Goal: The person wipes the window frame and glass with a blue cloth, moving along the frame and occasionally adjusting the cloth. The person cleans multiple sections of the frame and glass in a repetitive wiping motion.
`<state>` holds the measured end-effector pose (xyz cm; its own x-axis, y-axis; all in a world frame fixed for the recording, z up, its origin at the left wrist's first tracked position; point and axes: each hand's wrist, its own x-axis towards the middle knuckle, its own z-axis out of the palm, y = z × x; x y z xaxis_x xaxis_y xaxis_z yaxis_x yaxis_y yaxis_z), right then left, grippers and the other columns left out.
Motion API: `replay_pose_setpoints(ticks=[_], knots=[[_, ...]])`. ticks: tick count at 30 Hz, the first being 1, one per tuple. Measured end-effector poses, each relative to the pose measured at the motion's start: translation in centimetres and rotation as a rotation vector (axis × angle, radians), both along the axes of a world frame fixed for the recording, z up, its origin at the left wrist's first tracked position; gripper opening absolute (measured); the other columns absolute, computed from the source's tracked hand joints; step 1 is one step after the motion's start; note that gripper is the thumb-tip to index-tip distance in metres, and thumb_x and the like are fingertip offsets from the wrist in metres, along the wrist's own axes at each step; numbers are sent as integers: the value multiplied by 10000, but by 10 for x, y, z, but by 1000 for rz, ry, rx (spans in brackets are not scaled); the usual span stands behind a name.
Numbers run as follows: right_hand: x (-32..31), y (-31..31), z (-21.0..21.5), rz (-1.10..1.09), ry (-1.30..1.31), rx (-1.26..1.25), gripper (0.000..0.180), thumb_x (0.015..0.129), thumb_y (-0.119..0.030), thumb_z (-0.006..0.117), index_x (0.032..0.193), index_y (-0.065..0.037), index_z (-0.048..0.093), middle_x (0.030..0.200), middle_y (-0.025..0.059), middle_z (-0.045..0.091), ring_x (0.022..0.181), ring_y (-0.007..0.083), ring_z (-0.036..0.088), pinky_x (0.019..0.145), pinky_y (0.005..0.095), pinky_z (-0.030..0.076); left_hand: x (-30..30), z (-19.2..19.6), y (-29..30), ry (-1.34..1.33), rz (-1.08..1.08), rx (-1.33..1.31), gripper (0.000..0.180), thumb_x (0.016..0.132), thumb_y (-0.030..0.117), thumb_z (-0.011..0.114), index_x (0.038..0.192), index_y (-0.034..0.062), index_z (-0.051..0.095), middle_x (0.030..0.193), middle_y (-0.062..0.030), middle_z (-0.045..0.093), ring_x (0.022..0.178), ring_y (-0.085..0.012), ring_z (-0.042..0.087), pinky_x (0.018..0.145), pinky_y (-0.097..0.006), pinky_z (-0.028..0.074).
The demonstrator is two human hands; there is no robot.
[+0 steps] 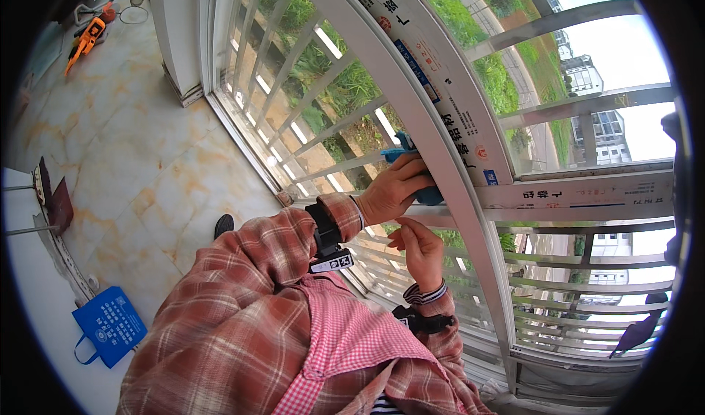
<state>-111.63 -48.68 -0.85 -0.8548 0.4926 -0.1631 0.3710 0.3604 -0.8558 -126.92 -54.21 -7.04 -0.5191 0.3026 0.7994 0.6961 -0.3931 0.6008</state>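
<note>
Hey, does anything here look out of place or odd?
Two things, mildly. An orange tool lies loose on the floor at the upper left, perhaps a trip hazard. The window frame bears printed markings, apparently on protective film, which looks unfinished. I see no spill.

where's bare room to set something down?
Biggest free patch: marble-look floor, bordered by the orange tool, blue bag and window track. Crowded: beside the upright window frame, where the left hand holds a blue cloth with the right hand close by.
</note>
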Motion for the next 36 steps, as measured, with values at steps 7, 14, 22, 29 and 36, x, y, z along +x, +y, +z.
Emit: replay_pose_setpoints(ticks=[7, 14, 22, 29, 36], knots=[[-44, 1, -13, 9, 296, 270, 394, 956, 26, 447, 1349, 39, 431, 1272, 160, 561, 1192, 241, 544, 997, 352, 426, -46, -5, -8, 198, 128, -61, 356, 696, 32, 660, 1044, 107, 652, 1230, -96, 554, 1154, -359, 507, 989, -448, 447], [-83, 2, -25, -146, 437, 337, 327, 953, 33, 506, 1280, 52, 504, 1237, 140, 591, 1153, 222, 579, 1005, 335, 433, -109, -4, -33, -193, 335, 61, 577, 607, -118, 657, 1144, 73, 573, 1241, -162, 516, 1179, -397, 468, 976, -492, 428], [-95, -2, -34, -270, 443, 296, 304, 956, 21, 512, 1259, 9, 541, 1198, 105, 613, 1105, 186, 594, 948, 347, 481, -146, 5, -33, -526, 403, 240, 504, 677, -128, 638, 1140, 26, 515, 1160, -175, 532, 1069, -372, 549, 924, -417, 446], [-110, -15, -46, -285, 505, 137, 319, 926, 44, 510, 1242, 68, 543, 1161, 128, 628, 1105, 189, 598, 979, 310, 452, -80, -3, -36, -3, 72, -135, 422, 650, -40, 645, 1041, 119, 630, 1280, -136, 480, 1177, -373, 453, 989, -464, 402], [-118, -18, -57, -421, 253, 274, 283, 922, 35, 512, 1195, 59, 579, 1141, 125, 647, 1049, 192, 631, 922, 293, 490, -114, -43, -44, 291, 156, -203, 185, 747, 97, 637, 918, 160, 604, 1264, -48, 493, 1163, -276, 481, 1017, -487, 372]])
